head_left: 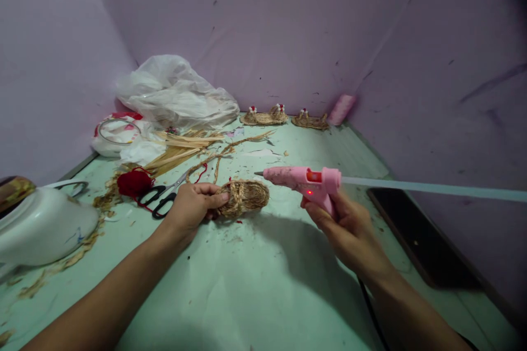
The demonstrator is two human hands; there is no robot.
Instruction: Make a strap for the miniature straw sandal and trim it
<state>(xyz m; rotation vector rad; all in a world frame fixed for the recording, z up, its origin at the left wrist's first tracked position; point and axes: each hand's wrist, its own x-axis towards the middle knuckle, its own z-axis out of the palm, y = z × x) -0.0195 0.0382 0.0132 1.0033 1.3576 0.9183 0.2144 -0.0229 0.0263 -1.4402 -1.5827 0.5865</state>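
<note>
Between the thumb and fingers of my left hand [195, 207] is a small woven straw slipper [252, 197], its sole made of coiled cord with a braided strap across it. My right hand [349, 225] grips a pink glue gun [298, 176] by its handle. A red light glows on the gun's side, and a long pale glue stick [428, 188] sticks out of its back. The metal nozzle points left, just above the slipper's toe and apart from it. Black-handled scissors [160, 201] and a ball of red yarn [134, 182] lie left of my left hand.
Behind are a white plastic bag [177, 90], straw strips [177, 153] and a braided cord [230, 147]. Finished-looking little slippers [265, 117] and a pink roll [342, 109] stand by the wall. A phone [420, 236] lies right, a white pot [53, 225] left.
</note>
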